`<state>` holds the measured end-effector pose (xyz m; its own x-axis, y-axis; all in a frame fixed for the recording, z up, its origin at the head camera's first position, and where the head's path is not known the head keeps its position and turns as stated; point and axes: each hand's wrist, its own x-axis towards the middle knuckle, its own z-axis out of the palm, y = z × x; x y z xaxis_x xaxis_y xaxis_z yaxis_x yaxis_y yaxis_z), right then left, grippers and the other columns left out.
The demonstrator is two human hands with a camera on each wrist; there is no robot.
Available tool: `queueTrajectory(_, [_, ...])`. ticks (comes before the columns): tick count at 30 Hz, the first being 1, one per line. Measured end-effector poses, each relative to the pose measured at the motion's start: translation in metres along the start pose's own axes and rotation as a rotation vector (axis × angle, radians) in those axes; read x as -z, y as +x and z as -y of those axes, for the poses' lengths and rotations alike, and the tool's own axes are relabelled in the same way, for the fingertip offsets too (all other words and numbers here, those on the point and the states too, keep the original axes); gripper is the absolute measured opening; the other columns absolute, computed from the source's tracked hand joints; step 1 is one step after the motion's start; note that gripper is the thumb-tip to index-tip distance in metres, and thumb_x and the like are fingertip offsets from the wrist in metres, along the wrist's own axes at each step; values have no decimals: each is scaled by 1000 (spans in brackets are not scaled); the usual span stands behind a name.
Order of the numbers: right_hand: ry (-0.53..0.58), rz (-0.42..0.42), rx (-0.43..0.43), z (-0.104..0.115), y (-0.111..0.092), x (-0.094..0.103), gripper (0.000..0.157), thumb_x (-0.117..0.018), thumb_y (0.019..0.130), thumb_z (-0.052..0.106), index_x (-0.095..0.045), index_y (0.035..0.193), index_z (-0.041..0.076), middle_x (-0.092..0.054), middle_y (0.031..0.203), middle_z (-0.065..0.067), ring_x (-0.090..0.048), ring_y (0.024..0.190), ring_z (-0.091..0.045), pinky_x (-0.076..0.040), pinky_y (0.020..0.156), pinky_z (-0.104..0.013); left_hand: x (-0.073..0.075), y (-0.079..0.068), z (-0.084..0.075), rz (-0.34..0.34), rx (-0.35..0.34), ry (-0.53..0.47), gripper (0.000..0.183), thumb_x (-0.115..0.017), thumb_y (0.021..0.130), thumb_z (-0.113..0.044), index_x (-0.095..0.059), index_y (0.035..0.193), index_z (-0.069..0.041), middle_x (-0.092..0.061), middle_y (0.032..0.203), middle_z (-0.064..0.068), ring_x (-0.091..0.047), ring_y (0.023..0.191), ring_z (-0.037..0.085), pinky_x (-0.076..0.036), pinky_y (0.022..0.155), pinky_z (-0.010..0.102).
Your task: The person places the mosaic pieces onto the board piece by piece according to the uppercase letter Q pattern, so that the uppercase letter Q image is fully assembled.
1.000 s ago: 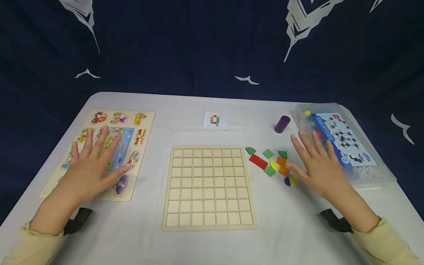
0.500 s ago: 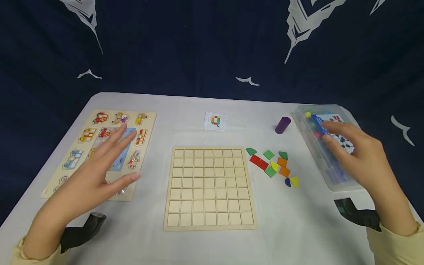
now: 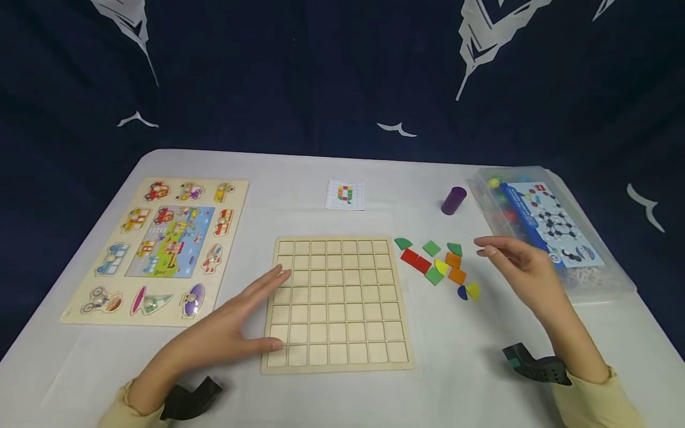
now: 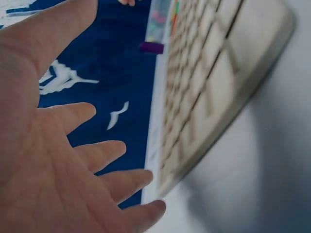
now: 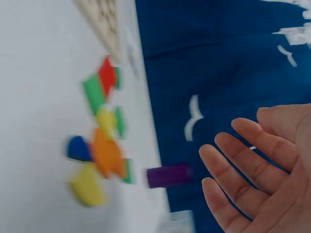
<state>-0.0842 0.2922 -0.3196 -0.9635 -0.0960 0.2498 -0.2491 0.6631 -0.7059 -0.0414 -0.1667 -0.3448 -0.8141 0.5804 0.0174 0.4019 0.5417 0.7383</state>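
Note:
My left hand (image 3: 230,330) hangs at the left edge of the wooden grid board (image 3: 338,303), fingers extended and thumb spread apart. In the left wrist view its palm faces the board's raised edge (image 4: 228,114), holding nothing. My right hand (image 3: 527,273) is to the right of the loose coloured pieces, fingers loosely bent and holding nothing. Among those pieces are red squares (image 3: 415,260), orange squares (image 3: 457,275), green pieces (image 3: 431,248), yellow quarter-rounds (image 3: 473,290) and a dark blue one (image 3: 462,292). The right wrist view shows the right hand's fingers (image 5: 243,167) slightly curved.
A small pattern card (image 3: 345,195) lies behind the board. A purple cylinder (image 3: 453,201) stands at the back right, beside a clear plastic box (image 3: 594,285) with a blue-and-white label. On the left lies a wooden picture puzzle (image 3: 179,285).
My left hand has moved right from above the picture puzzle to the grid board. My right hand swung out over the plastic box, then came back left toward the coloured pieces, fingers more bent.

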Motion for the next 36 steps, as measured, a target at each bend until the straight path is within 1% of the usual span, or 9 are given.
queueTrajectory(3, [82,51,-45,-10,0,-11,27,-52,97,16,-62,115,-1,-65,106,-8,-58,94,-2,-42,80,-10,-10,1,6,45,6,-38,97,-76,75,-42,-16,151,-27,-7,155,5,-9,139,27,-20,103,55])
queueTrajectory(6, [142,80,-110,-16,1,-20,32,-52,97,22,-60,116,-2,-63,110,-12,-58,94,-5,-42,80,-12,-19,0,12,63,-20,-36,101,-78,73,-40,-16,151,-25,-4,156,7,0,139,31,-15,103,59])
queueTrajectory(11, [212,72,-197,-23,2,-34,36,-54,96,26,-62,115,-3,-66,107,-13,-60,93,-7,-43,79,-14,-26,0,22,69,-71,69,108,-83,67,-40,-19,151,-20,-1,156,10,7,139,31,-2,106,56])
queueTrajectory(16, [248,19,-217,-32,3,-44,37,-56,95,25,-61,113,-7,-68,102,-4,-61,86,-8,-46,75,-15,-28,-1,28,100,-65,134,108,-82,64,-46,-24,150,-19,2,156,9,10,139,30,0,107,53])
queueTrajectory(21, [209,-38,-316,-42,11,-50,41,-56,95,29,-58,120,-3,-63,102,4,-55,81,-11,-46,70,-14,-27,1,30,111,-82,160,104,-80,65,-50,-28,149,-19,1,156,8,10,139,30,-2,107,52])
queueTrajectory(25, [182,-28,-358,-49,19,-48,43,-56,95,27,-55,125,-4,-60,98,6,-54,78,-9,-46,67,-13,-26,2,31,112,-101,176,102,-78,66,-52,-29,149,-18,1,156,8,9,139,30,-2,108,51])
queueTrajectory(28, [149,-6,-379,-51,25,-45,45,-58,94,28,-55,126,-3,-61,99,-1,-53,76,-10,-46,65,-12,-27,3,33,111,-109,174,102,-78,66,-53,-29,148,-18,1,156,7,9,139,30,-3,108,50])
queueTrajectory(32, [61,27,-408,-50,29,-44,45,-58,93,31,-58,125,0,-56,112,-13,-49,79,-18,-43,62,-13,-28,5,33,113,-115,163,101,-78,66,-53,-30,148,-17,2,156,7,9,139,29,-3,107,51])
queueTrajectory(36, [-28,21,-379,-50,32,-45,39,-60,93,26,-61,121,-1,-54,115,-19,-48,79,-21,-41,60,-15,-29,5,32,119,-111,145,101,-78,66,-52,-30,148,-17,2,156,8,9,139,30,-3,107,52])
